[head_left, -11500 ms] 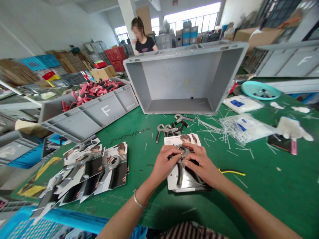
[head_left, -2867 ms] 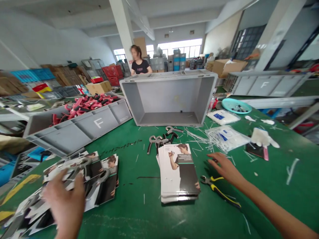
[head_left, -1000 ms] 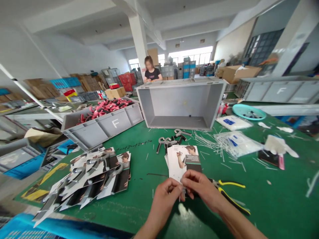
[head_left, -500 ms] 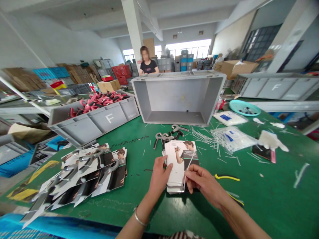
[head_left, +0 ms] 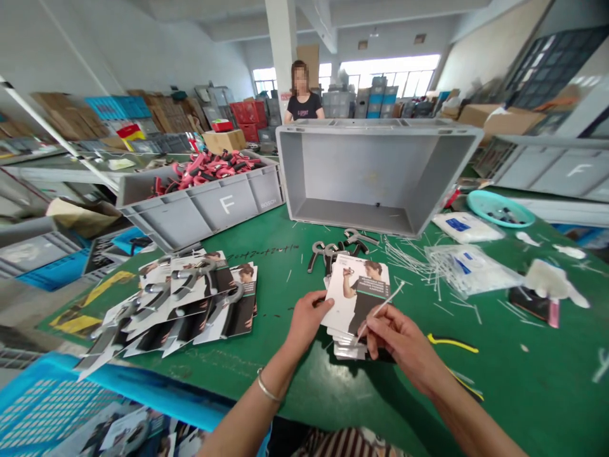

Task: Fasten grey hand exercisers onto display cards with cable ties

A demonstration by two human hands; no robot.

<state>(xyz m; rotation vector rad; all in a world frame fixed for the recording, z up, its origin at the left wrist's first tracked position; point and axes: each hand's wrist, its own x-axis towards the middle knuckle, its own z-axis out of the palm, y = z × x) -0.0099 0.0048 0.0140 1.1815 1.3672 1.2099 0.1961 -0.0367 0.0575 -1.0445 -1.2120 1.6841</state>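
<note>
Head: crate (head_left: 209, 209) printed F, BOSCH; right hand (head_left: 397, 339) holds cable tie (head_left: 380, 309)

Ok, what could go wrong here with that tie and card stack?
The card stack is only steadied by the left hand, so it could slip while the right hand works the plastic tie. The tie's thin end might also tear a card. Stray ties on the green mat could snag the stack.
</note>
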